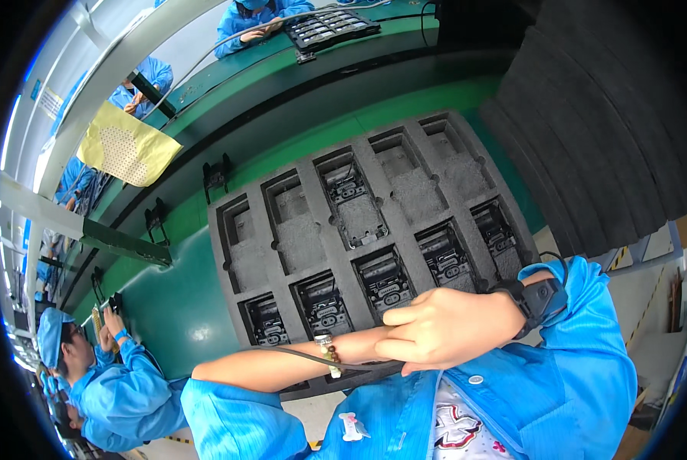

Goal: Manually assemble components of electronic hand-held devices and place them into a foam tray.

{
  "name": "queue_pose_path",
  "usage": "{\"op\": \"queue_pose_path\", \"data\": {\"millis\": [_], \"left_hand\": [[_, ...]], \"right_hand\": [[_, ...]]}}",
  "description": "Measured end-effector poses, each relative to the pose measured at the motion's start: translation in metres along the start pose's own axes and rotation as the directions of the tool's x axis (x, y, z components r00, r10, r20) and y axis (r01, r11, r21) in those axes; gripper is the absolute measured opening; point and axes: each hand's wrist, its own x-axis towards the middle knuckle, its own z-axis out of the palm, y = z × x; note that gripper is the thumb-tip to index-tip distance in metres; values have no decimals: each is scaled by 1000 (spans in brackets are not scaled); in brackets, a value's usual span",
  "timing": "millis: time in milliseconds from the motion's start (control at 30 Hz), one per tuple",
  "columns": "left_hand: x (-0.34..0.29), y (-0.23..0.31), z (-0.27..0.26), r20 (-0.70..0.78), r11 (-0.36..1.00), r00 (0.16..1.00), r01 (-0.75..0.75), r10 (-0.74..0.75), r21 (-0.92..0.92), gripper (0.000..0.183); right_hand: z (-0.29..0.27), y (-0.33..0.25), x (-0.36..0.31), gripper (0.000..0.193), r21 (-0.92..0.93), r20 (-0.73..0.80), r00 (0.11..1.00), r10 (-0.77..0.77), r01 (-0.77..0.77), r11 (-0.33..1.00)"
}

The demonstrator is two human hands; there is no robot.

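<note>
My right hand (447, 330) lies across the end of my left forearm (274, 366), its fingers curled and closed. What they hold, if anything, is hidden. My left hand is out of sight beneath it. A thin black cable (297, 354) runs along the left forearm to the right thumb. A beaded bracelet (329, 356) circles the left forearm; a black camera on a strap (542, 295) sits on my right wrist. Just beyond both arms lies a grey foam tray (324, 257). Black device frames (385, 284) fill its near row; another frame (351, 192) sits in a far-row pocket.
The tray rests on a green bench (167, 299). Dark foam sheets (588, 138) are stacked at right. Black brackets (217, 176) stand along the bench's far side. A yellow sheet (129, 146) hangs from a metal post. A person in blue (129, 383) works at left; others sit farther back.
</note>
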Motion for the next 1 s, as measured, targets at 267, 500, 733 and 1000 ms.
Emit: {"op": "queue_pose_path", "data": {"millis": [267, 500, 733, 1000], "left_hand": [[-1, -2, 13, -2, 999, 999, 44, -44, 4, 44], [-5, -18, 7, 9, 998, 999, 32, -32, -59, 45], [-18, -11, 2, -96, 684, 961, -112, 258, 720, 36], [-7, -9, -10, -309, 329, 689, 108, 656, 938, 52]], "right_hand": [[-18, 20, -11, 32, 303, -18, 962, -273, 265, 915], [-28, 32, -21, 12, 488, 14, 988, -152, 126, 864], [-28, 35, -28, 17, 330, -76, 977, -202, 215, 919], [-15, 108, -22, 19, 492, -31, 999, -11, 25, 870]]}}
